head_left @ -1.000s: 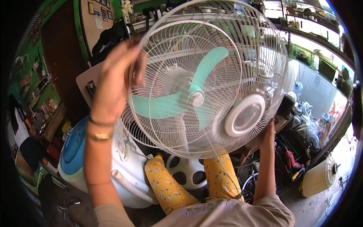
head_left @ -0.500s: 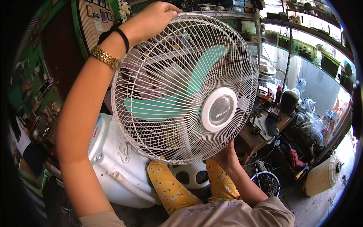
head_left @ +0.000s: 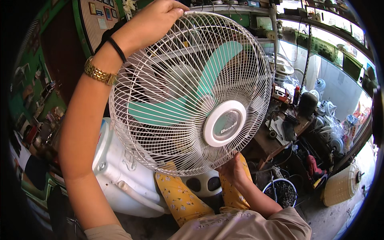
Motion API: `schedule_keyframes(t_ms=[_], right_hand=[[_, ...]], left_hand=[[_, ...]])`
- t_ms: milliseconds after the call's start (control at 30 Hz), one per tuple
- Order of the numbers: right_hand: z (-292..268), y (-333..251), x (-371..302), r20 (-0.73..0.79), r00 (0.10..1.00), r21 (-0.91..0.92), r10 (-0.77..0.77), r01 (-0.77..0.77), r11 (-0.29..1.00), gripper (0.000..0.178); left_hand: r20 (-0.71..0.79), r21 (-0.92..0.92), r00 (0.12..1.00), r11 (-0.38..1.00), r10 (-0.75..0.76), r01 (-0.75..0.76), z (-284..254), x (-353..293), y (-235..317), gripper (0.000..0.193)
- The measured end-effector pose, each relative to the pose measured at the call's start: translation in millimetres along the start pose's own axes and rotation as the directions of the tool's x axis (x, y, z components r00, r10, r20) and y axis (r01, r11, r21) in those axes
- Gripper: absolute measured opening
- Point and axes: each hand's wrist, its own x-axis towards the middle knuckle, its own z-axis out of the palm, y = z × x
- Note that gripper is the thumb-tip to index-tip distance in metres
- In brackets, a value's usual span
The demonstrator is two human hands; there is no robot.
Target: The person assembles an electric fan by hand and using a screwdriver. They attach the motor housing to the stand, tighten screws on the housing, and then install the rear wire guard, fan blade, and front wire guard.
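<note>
A round white wire fan guard point(head_left: 192, 138) stands tilted in front of me, with a white ring and a dark round badge point(head_left: 225, 123) at its centre. Behind the wires show teal fan blades point(head_left: 160, 112). My left hand point(head_left: 154, 24) is closed on the guard's top rim, its fingertips curled over the edge. Down at the lower rim, my right hand point(head_left: 235, 173) grips the guard with the thumb up; its other fingers are partly hidden. A white fan base point(head_left: 204, 176) with dark round holes shows between my knees.
To the left stands a white plastic washing-machine-like tub point(head_left: 120, 176) with a short pipe. A bucket point(head_left: 282, 192) of small dark pieces sits at right, near a cluttered low wooden table point(head_left: 276, 140), a red power tool point(head_left: 315, 167) and a cream container point(head_left: 342, 186). Loaded shelves line the back.
The fan guard has shifted slightly left and its centre has dropped a little. Both hands moved with it, keeping their hold on the rim.
</note>
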Motion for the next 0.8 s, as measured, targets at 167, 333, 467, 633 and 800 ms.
schedule_keyframes(t_ms=[167, 333, 467, 633, 800], right_hand=[[-11.2, -2.8, 12.5, 0.012, 1.000, 0.017, 0.005, -0.005, 1.000, 0.084], [-62.6, -15.9, 25.8, -0.393, 0.918, -0.152, -0.057, -0.004, 0.988, 0.078], [-70.7, -97.5, 73.9, -0.348, 0.695, -0.641, -0.629, 0.313, 0.701, 0.048], [-38.3, -218.2, 140.5, -0.005, 0.496, -0.774, -0.868, 0.548, 0.318, 0.042], [-15.4, -259.4, 180.0, 0.057, 0.633, -0.680, -0.772, 0.591, 0.434, 0.034]], left_hand=[[0.005, -0.102, 0.991, 0.986, 0.134, -0.133, -2.0, -16.7, -19.3, 0.039], [-0.153, -0.237, 0.988, 0.972, -0.030, -0.007, -2.1, -89.0, -13.1, 0.045], [-0.334, -0.352, 0.917, 0.931, -0.217, 0.092, 12.2, -157.3, -20.8, 0.057], [-0.478, -0.331, 0.857, 0.943, -0.195, 0.030, 62.9, -208.7, -17.0, 0.093], [-0.528, -0.426, 0.796, 0.903, -0.296, 0.053, 82.6, -220.9, -16.7, 0.107]])
